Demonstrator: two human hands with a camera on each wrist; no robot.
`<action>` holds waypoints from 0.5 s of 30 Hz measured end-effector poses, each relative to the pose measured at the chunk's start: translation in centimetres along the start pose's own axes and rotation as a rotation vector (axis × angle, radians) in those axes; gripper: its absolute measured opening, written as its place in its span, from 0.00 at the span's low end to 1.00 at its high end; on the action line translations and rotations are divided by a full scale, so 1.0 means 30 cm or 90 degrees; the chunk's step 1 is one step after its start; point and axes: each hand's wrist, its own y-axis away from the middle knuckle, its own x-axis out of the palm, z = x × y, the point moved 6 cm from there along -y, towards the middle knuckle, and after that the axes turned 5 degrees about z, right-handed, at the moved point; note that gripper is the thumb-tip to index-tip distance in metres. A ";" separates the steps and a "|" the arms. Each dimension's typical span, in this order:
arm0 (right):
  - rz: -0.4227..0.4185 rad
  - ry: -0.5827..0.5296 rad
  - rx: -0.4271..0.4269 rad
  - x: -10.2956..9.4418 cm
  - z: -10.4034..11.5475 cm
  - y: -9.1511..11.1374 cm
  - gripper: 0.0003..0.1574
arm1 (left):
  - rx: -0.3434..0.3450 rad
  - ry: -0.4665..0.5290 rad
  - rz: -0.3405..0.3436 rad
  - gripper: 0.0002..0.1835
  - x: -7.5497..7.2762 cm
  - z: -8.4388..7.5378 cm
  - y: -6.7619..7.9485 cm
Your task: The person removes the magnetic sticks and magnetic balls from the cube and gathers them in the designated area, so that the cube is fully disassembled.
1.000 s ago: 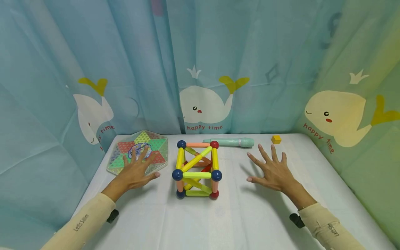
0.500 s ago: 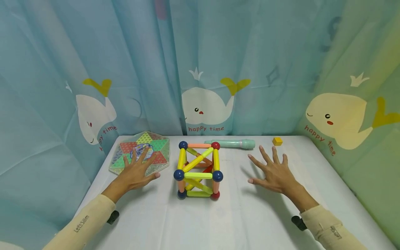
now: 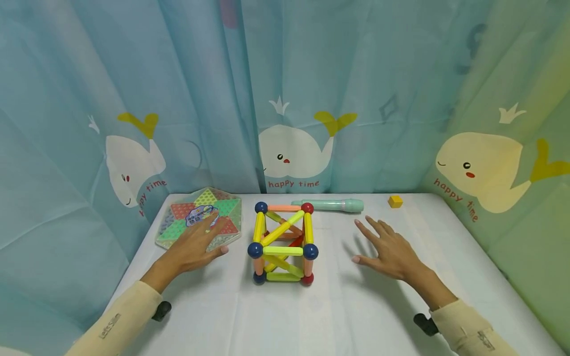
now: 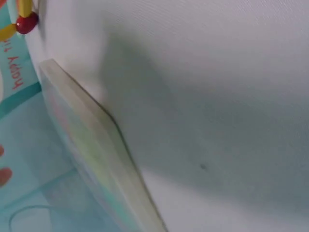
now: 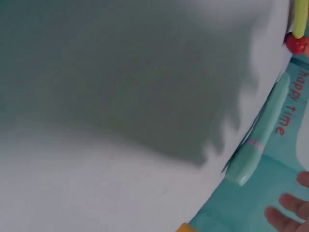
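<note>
The frame [image 3: 283, 251] stands upright near the middle of the worktop [image 3: 329, 316], between the two hands and clear of both. There is one of it, built of coloured sticks and balls [image 3: 255, 250]. I make out six balls plainly, four blue and two red; some more red shows through at the back, too covered to count, and the sticks overlap too much for a sure number.

What has just changed is the fingers: half a second ago they were splayed wide on both sides, and now they are drawn in closer together. The frame hasn't budged, so to my eye this is only a loosening of the hands, with no hold taken on anything.

The left hand [image 3: 191, 251] hovers with its fingertips over the near part of the board [image 3: 199, 216], fairly narrow and holding nothing. The right hand [image 3: 392, 254] hangs above bare cloth to the right of the frame, also narrowed, fingers slightly bent, nothing in it.

Farther out I count one board, one microphone [image 3: 331, 205] lying behind the frame, and one yellow block [image 3: 395, 201] near the back edge. Beyond hangs the curtain [image 3: 378, 59], with three whales [image 3: 294, 151] printed on it.
</note>
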 end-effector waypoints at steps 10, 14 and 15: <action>0.002 -0.140 0.014 -0.037 0.116 -0.020 0.43 | 0.120 0.007 -0.091 0.34 -0.066 -0.128 0.017; 0.004 -0.218 0.015 -0.045 0.173 -0.033 0.39 | 0.150 0.015 -0.108 0.34 -0.074 -0.182 0.017; 0.004 -0.242 0.014 -0.047 0.188 -0.037 0.38 | 0.153 0.017 -0.108 0.35 -0.076 -0.194 0.017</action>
